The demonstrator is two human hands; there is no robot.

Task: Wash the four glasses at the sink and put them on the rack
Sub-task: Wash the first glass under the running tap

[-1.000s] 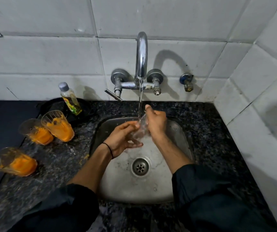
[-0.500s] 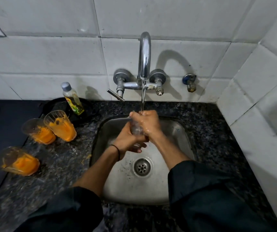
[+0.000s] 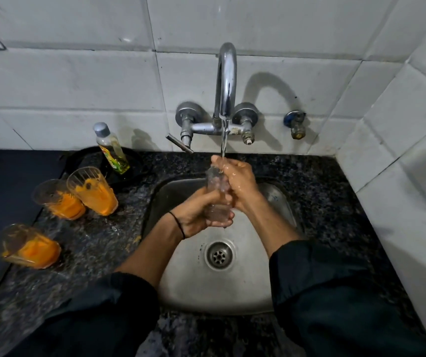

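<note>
The glass point(image 3: 216, 199) is at the middle of the frame, held upright over the sink point(image 3: 201, 292), right under the thin stream from the tap point(image 3: 226, 81). The left hand point(image 3: 196, 215) is wrapped round its lower half. The right hand point(image 3: 241, 184), wet, is curled over its top, fingers at the rim where the water lands. Left of the sink, on the speckled counter point(image 3: 98, 243), stand three more, smeared orange inside: an orange glass point(image 3: 93, 191) just beside its neighbour point(image 3: 59, 200), and a third glass point(image 3: 27, 247), blurred, toward the lower left edge. Behind them a bottle point(image 3: 111, 148) stands by the tiled wall point(image 3: 77, 81). Dark sleeves point(image 3: 335, 292) fill the bottom of the frame.
</note>
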